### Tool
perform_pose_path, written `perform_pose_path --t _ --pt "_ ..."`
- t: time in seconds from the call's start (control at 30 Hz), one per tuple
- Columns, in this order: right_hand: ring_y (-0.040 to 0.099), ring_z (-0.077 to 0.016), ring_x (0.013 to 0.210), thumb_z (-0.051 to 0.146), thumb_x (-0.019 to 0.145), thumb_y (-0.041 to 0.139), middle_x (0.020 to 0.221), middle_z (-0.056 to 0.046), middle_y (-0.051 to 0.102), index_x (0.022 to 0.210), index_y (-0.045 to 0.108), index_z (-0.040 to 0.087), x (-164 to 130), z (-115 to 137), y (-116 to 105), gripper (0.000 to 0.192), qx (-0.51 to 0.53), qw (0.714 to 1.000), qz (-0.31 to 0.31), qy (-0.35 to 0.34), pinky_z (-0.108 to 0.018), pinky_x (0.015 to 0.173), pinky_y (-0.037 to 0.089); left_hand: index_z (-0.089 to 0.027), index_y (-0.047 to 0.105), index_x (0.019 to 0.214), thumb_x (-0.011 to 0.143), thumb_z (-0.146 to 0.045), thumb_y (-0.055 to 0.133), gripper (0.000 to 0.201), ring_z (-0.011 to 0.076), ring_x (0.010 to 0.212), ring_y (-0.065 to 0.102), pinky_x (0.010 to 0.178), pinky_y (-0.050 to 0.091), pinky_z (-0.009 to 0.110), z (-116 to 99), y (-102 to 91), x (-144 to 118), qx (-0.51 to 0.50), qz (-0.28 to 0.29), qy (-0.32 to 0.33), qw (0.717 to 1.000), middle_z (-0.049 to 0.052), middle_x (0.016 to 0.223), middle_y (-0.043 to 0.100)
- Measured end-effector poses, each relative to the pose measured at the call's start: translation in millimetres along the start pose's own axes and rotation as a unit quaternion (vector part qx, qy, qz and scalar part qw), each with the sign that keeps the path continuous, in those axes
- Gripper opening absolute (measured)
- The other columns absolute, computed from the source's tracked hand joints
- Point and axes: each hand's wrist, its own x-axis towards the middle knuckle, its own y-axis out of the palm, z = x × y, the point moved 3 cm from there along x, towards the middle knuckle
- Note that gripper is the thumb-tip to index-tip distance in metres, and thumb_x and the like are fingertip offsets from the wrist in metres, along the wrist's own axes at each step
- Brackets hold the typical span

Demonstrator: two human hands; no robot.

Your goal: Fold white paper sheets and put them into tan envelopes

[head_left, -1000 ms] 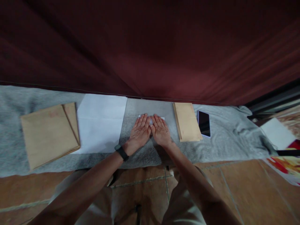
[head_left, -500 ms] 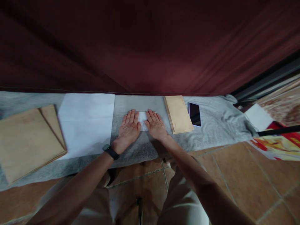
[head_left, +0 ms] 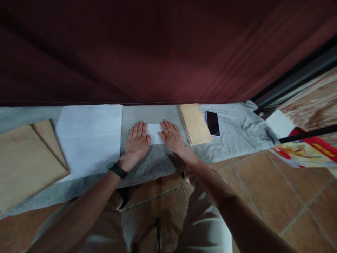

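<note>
A small folded piece of white paper (head_left: 154, 134) lies flat on the grey cloth in the middle. My left hand (head_left: 137, 138) rests palm down at its left end, fingers stretched out and pointing away from me, covering that edge. On the other end lies my right hand (head_left: 172, 137), also flat, its thumb and fingers extended over the paper. Left of my left hand are large white sheets (head_left: 89, 140) with a faint crease across them. A stack of small brown envelopes (head_left: 195, 124) sits just right of my right hand.
Large brown envelopes (head_left: 28, 161) overlap the white sheets at the far left. A phone (head_left: 212, 123) lies right of the small envelopes on the grey cloth (head_left: 237, 130). A dark red curtain (head_left: 168, 52) hangs behind. A colourful printed bag (head_left: 308, 149) is at the right.
My hands have slid apart, baring more of the folded white paper between them. The whole view has shifted slightly, so things appear a little further left.
</note>
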Motion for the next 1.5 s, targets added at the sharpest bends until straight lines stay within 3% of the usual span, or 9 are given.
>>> perform_pose_path --t 0.3,0.43,0.67,0.97,1.27,1.5 --pt "0.026 -0.0221 0.156 0.041 0.11 0.033 0.168 -0.009 0.027 0.16 0.033 0.013 -1.7 2.1 -2.0 0.057 -0.029 1.0 -0.006 -0.001 -0.041 0.129 0.019 0.002 0.034 0.156 0.098 -0.026 0.029 0.065 0.0301 0.156 0.024 0.128 0.019 0.048 0.8 -9.9 -1.7 -0.001 -0.014 -0.006 1.0 0.02 0.165 0.031" --pt "0.028 -0.0224 0.155 0.041 0.109 0.035 0.166 -0.009 0.031 0.159 0.035 0.014 -1.4 2.8 -0.2 0.056 -0.034 0.999 -0.019 0.001 -0.042 0.128 0.021 -0.003 0.033 0.158 0.099 -0.027 0.028 0.063 0.0275 0.157 0.022 0.128 0.02 0.047 -9.3 -11.0 -4.5 -0.022 -0.045 0.066 0.997 0.017 0.167 0.029" --pt "0.029 -0.0235 0.155 0.033 0.108 0.036 0.166 -0.009 0.032 0.158 0.037 0.013 -1.0 2.5 -0.3 0.054 -0.038 0.999 -0.01 -0.003 -0.042 0.128 0.021 -0.005 0.037 0.156 0.102 -0.029 0.025 0.06 0.0242 0.156 0.024 0.128 0.023 0.043 -39.9 4.2 -7.1 -0.02 -0.007 0.157 0.987 0.014 0.166 0.035" --pt "0.032 -0.0237 0.153 0.031 0.107 0.037 0.166 -0.01 0.033 0.158 0.038 0.013 -0.6 2.1 -1.7 0.054 -0.031 0.999 -0.013 -0.003 -0.045 0.127 0.024 -0.003 0.037 0.156 0.103 -0.03 0.026 0.06 0.025 0.155 0.028 0.128 0.023 0.044 -40.1 12.6 -8.9 0.011 -0.017 0.158 0.987 0.016 0.163 0.038" --pt "0.031 -0.0241 0.154 0.03 0.108 0.033 0.165 -0.011 0.035 0.157 0.039 0.013 -0.7 0.4 -3.3 0.052 -0.033 0.999 -0.003 -0.016 -0.046 0.126 0.025 -0.006 0.043 0.153 0.103 -0.028 0.026 0.058 0.0245 0.152 0.034 0.126 0.027 0.041 -39.4 8.4 -4.9 -0.001 -0.008 0.13 0.991 0.015 0.161 0.042" --pt "0.027 -0.0262 0.155 0.021 0.105 0.035 0.166 -0.012 0.031 0.157 0.039 0.011 0.6 12.7 -8.8 0.053 -0.058 0.996 -0.03 -0.058 -0.051 0.13 0.014 -0.002 0.037 0.156 0.1 -0.025 0.029 0.061 0.0278 0.155 0.027 0.129 0.016 0.046 -40.1 12.6 -7.3 0.012 -0.025 0.112 0.993 0.017 0.164 0.037"
